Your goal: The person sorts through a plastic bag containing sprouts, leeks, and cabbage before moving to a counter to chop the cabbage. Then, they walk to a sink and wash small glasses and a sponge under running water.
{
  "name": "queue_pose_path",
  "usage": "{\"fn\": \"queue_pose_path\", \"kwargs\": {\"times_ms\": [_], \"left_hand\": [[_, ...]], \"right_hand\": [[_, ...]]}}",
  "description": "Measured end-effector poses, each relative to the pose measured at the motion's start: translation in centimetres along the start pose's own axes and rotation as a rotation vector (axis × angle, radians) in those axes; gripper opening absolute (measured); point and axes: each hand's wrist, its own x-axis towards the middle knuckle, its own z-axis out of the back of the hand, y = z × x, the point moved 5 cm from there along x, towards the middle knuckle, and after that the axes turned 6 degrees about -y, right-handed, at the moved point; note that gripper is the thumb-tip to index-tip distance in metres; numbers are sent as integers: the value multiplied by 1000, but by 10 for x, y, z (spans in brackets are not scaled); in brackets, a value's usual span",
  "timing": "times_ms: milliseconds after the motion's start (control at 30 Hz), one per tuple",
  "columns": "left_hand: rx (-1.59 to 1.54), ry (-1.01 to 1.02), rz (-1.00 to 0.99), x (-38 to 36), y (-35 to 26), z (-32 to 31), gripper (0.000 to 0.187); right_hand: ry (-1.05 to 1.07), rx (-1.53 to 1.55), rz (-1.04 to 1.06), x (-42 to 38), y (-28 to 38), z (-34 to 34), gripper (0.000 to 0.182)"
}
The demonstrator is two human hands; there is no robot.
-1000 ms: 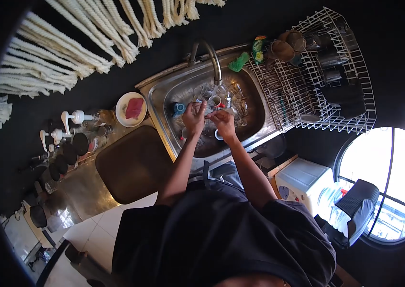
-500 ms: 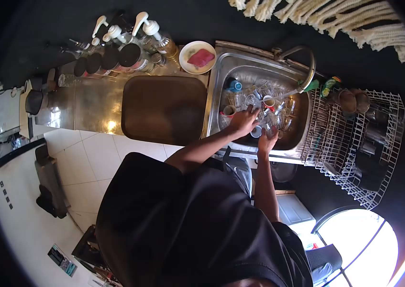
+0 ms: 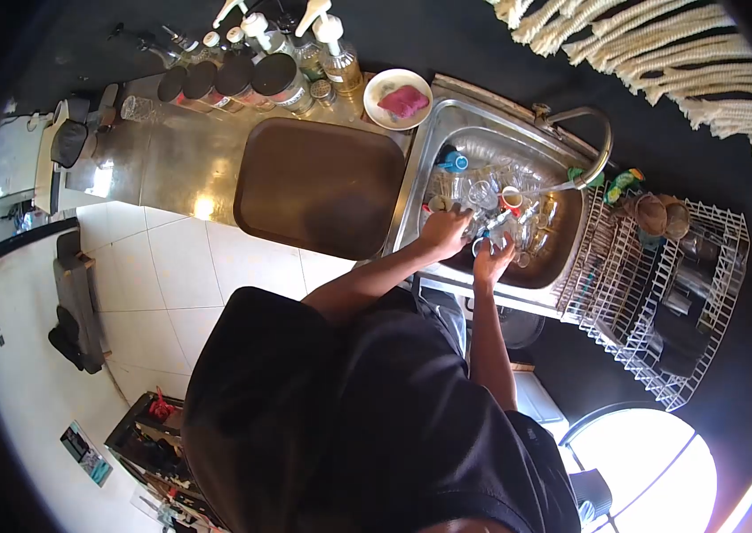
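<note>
Both of my hands are low inside a metal sink point(image 3: 425, 147) filled with several cups and clear glasses. My left hand point(image 3: 447, 234) reaches in from the left with its fingers curled; what lies in them is hard to make out. Close beside it, my right hand point(image 3: 494, 260) has its fingers bent around a clear drinking glass point(image 3: 495, 234), partly hidden by the fingers. Just beyond them stand another clear glass point(image 3: 482, 194) and a white cup point(image 3: 511, 196). A blue item point(image 3: 454, 162) lies in the sink's far left corner. Water runs from the curved tap point(image 3: 608, 142) toward the glassware.
Left of the sink lies a brown tray point(image 3: 322, 182) on the metal counter. A white bowl point(image 3: 376, 111) with a pink cloth point(image 3: 403, 101) sits behind it, near pump bottles point(image 3: 340, 67) and dark-lidded jars point(image 3: 280, 80). A wire dish rack point(image 3: 620, 306) adjoins the sink's right side.
The view has shifted and turned slightly. My hands stay in the sink, with the left one a little farther left and lower; the right has shifted slightly left.
</note>
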Motion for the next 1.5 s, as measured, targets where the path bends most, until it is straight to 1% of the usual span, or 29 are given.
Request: {"fn": "queue_pose_path", "kwargs": {"times_ms": [67, 133, 167, 200, 233, 267, 367, 433, 533, 600, 633, 700, 733, 800, 833, 900, 933, 1000, 1067, 1100, 1133, 1167, 1233, 1267, 1300, 1333, 1433, 1467, 1500], "left_hand": [[-112, -242, 75, -13, 11, 33, 57], [-187, -234, 245, -28, 23, 87, 57], [-113, -285, 278, -35, 38, 102, 57], [-138, -374, 316, -44, 53, 121, 56], [13, -423, 378, -51, 67, 142, 54], [18, -599, 381, -61, 88, 157, 51], [161, -781, 616, -88, 165, 194, 48], [229, -801, 798, -103, 221, 208, 51], [270, -854, 827, -115, 292, 214, 56], [229, -830, 917, -116, 339, 211, 61], [223, -826, 906, -115, 345, 215, 61], [231, -855, 866, -111, 351, 219, 66], [238, -827, 939, -108, 356, 218, 69], [360, -828, 998, -101, 323, 226, 68], [348, -817, 979, -95, 303, 228, 68], [484, -1170, 784, -89, 248, 237, 60], [474, -1164, 774, -81, 232, 231, 60], [440, -1256, 423, -63, 186, 215, 42], [171, -1199, 318, -37, 140, 185, 23], [-163, -1050, 370, -19, 133, 151, 14], [-390, -834, 425, -1, 113, 120, 16], [-382, -619, 320, 16, 91, 94, 17], [-413, -374, 125, 46, 65, 22, 21], [-321, -267, 77, 53, 44, 15, 25], [-257, -201, 78, 63, 43, -16, 29], [-257, -186, 45, 71, 43, -41, 35], [-324, -136, 83, 84, 29, -66, 39], [-319, -138, 164, 89, 37, -91, 39], [-311, -141, 244, 93, 40, -98, 39]], "right_hand": [[4, 76, -9, 1, -9, -6, 51], [21, 77, -72, -4, 3, 0, 52], [40, 79, -79, -4, 4, 1, 52], [57, 81, -84, -3, 4, 1, 53], [55, 68, -59, -2, 1, 1, 53], [57, 70, -59, -1, -2, 0, 53], [52, 108, -33, -3, -3, -3, 52], [70, 87, -28, -1, -2, -7, 51], [92, 32, 27, 0, -5, -14, 50], [117, -34, 155, -1, 5, -19, 48], [134, 21, 119, -1, 10, -20, 47], [145, 46, 143, -1, 17, -22, 47], [154, 73, 140, -2, 19, -22, 47], [175, 62, 73, -5, 26, -20, 46], [169, 68, 71, -6, 27, -19, 46], [122, 83, 127, -3, 14, -22, 44], [156, 143, 36, -4, 13, -21, 43], [179, 134, 27, -4, 7, -21, 43], [175, 148, -14, -6, 9, -20, 42], [172, 120, -14, -7, 6, -20, 41], [171, 92, -12, -7, 4, -20, 40], [166, 90, -16, -7, 7, -19, 38], [174, 139, -40, -6, 5, -21, 37], [176, 148, -46, -6, 6, -20, 37], [182, 57, -17, -6, 6, -18, 37], [191, 104, -22, -6, 7, -17, 37], [186, 94, -39, -6, 3, -9, 39], [219, 71, -83, -5, 5, -5, 40], [188, 96, -51, -6, 0, -3, 39]]}}
